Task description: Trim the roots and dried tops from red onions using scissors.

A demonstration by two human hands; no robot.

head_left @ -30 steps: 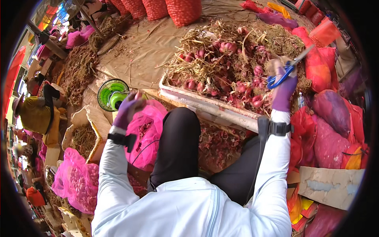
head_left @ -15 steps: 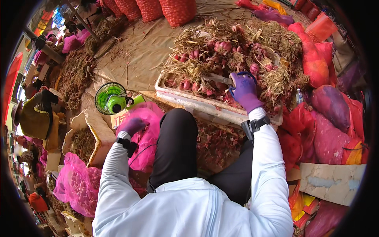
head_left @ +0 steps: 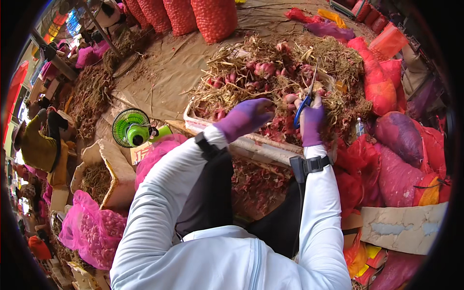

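Observation:
My right hand (head_left: 312,122), in a purple glove, grips scissors (head_left: 314,79) with blue handles. Their blades point up and away over the dry stalks. To its left, my gloved left hand (head_left: 245,117) hovers above the near side of the white tray (head_left: 270,151), its fingers partly apart and slightly blurred, with nothing visible in them. Heaped on the tray are pink-red shallots (head_left: 264,69) with dry stalks and roots.
A green fan (head_left: 131,128) stands left of the tray beside pink netting (head_left: 157,157). A foam box (head_left: 104,171) of dry trimmings and a pink net bag (head_left: 92,229) of shallots lie left. Red sacks (head_left: 379,77) line the right; full red net sacks (head_left: 215,19) stand at the back.
My left hand has moved from the pink netting up and right to above the tray. My right hand has turned, swinging the scissors from pointing left to pointing away from me.

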